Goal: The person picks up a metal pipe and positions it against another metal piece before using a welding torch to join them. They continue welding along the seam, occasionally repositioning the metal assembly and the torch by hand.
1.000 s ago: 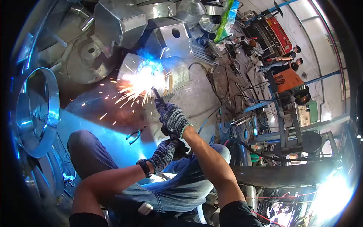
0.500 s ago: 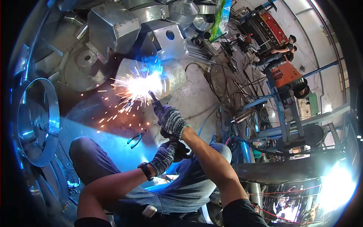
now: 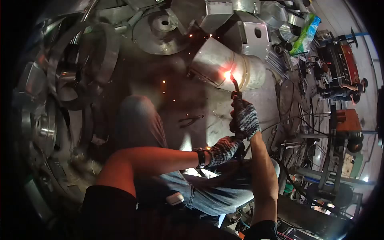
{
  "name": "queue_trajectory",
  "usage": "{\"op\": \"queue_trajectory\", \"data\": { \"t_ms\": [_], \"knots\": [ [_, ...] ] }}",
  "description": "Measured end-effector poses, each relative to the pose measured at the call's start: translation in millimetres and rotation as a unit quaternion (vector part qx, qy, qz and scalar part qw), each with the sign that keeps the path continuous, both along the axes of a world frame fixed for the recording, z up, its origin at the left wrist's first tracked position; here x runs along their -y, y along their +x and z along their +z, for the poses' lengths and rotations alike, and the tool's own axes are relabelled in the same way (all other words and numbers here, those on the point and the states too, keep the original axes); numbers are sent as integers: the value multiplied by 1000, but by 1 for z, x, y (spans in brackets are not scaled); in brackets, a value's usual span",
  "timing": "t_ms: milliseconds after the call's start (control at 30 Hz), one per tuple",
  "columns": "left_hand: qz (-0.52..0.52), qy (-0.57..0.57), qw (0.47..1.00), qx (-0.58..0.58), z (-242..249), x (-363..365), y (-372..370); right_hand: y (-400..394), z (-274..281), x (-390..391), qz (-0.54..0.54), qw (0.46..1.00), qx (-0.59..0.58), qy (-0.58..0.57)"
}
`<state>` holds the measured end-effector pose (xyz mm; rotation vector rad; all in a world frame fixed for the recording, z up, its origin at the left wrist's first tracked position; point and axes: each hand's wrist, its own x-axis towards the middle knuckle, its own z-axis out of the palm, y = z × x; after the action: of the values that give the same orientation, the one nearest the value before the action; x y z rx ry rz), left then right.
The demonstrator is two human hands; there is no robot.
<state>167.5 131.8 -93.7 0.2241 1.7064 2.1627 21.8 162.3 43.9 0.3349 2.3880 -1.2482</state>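
My right hand (image 3: 247, 119), in a grey knitted glove, is wrapped around a welding torch (image 3: 235, 86). The torch's bent neck reaches up to a cylindrical sheet-metal piece (image 3: 254, 72) lying on its side. A small red-white glow sits on the metal at the torch tip, by a seam. Just below, my gloved left hand (image 3: 224, 151) is closed around the rear of the torch or its cable; its fingertips are partly hidden. Pliers (image 3: 192, 120) lie on the floor left of my hands.
Sheet-metal parts stand around, including a round disc (image 3: 158, 34), a large ring (image 3: 108, 56) and a box with a hole (image 3: 254, 40). Cables cross the floor at right. An orange machine (image 3: 347, 121) and a person (image 3: 354, 87) are farther right. A few sparks are in the air.
The large blue-white arc and its spray of sparks have shrunk to a small glow, and the scene is darker. My view has turned left, so everything sits farther right.
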Motion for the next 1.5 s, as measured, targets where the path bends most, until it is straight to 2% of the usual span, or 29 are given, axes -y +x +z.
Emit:
{"op": "queue_trajectory", "data": {
  "t_ms": [33, 100, 167, 233, 267, 300, 367, 400, 433, 467, 567, 600, 633, 667, 700, 733, 800, 867, 933, 967, 1000, 1033, 1067, 1100, 1133, 1200, 1333, 1400, 1500],
  "knots": [
    [-10, -64, 996, -55, 29, 17, -4, 2, 1, 1, 3, 1000, 5, -1],
    [-5, -120, 987, -106, 33, 21, -6, 3, 6, 4, -18, 999, 20, -19],
    [-4, -174, 972, -159, 34, 22, -4, -5, -17, -14, 9, 1000, 4, 11],
    [-9, -56, 996, -62, 49, 31, -7, -6, -14, -13, 96, 994, -47, -1],
    [-42, 88, 988, 116, 64, 38, -8, -1, -2, -6, 54, 998, 0, 9],
    [-74, 227, 928, 288, 90, 52, -11, 6, 19, 10, 12, 999, 48, 19],
    [-52, 223, 928, 294, 95, 52, -9, -3, 2, -8, 48, 996, 36, 63],
    [-58, 206, 936, 279, 95, 55, -9, -2, 2, -6, 211, 959, -118, 147],
    [-65, 190, 943, 265, 96, 56, -10, -1, 4, -5, 361, 866, -263, 223],
    [-66, 190, 943, 264, 96, 56, -10, 0, 8, -3, 167, 975, -33, 144],
    [-62, 223, 932, 280, 93, 54, -9, -10, -36, -35, 202, 962, -103, 152],
    [-65, 205, 938, 271, 93, 54, -10, -1, -1, -10, 101, 991, 7, 93],
    [-67, 188, 944, 262, 93, 54, -10, -3, -11, -19, 100, 991, 7, 93],
    [-68, 188, 944, 261, 93, 53, -10, -9, -30, -35, 261, 928, -183, 193],
    [-61, 196, 940, 271, 96, 54, -9, -11, -34, -39, 402, 795, -360, 279],
    [-53, 204, 937, 280, 97, 54, -9, -12, -38, -43, 401, 795, -360, 279],
    [-58, 199, 938, 277, 95, 54, -10, -13, -43, -46, 342, 881, -285, 161],
    [-64, 196, 940, 273, 75, 44, -10, -12, -37, -41, 347, 876, -281, 182],
    [-7, 31, 999, 16, 36, 21, -7, -7, -19, -24, 352, 871, -275, 202],
    [-24, 102, 985, 135, 46, 24, -9, -1, -3, -7, 181, 968, -128, 114],
    [-29, 82, 989, 124, 54, 30, -8, 2, 5, 3, -3, 999, 28, 17],
    [-34, 62, 991, 112, 64, 38, -8, 3, 2, -1, -2, 999, 29, 17],
    [-34, 63, 991, 111, 76, 45, -8, 4, -5, -10, 90, 994, -22, 56],
    [-51, 133, 969, 201, 91, 54, -9, 1, -11, -18, 181, 976, -73, 95],
    [-68, 202, 934, 287, 99, 57, -12, -2, -16, -25, 180, 976, -76, 95],
    [-64, 199, 932, 295, 87, 46, -11, -7, -30, -38, 309, 906, -257, 135],
    [-63, 199, 932, 296, 96, 54, -10, -10, -46, -47, 291, 928, -222, 66],
    [-61, 203, 930, 301, 100, 55, -10, -7, -34, -42, 321, 912, -224, 124],
    [-68, 208, 932, 289, 95, 56, -11, -5, -30, -35, 296, 924, -194, 146]
  ]
}}
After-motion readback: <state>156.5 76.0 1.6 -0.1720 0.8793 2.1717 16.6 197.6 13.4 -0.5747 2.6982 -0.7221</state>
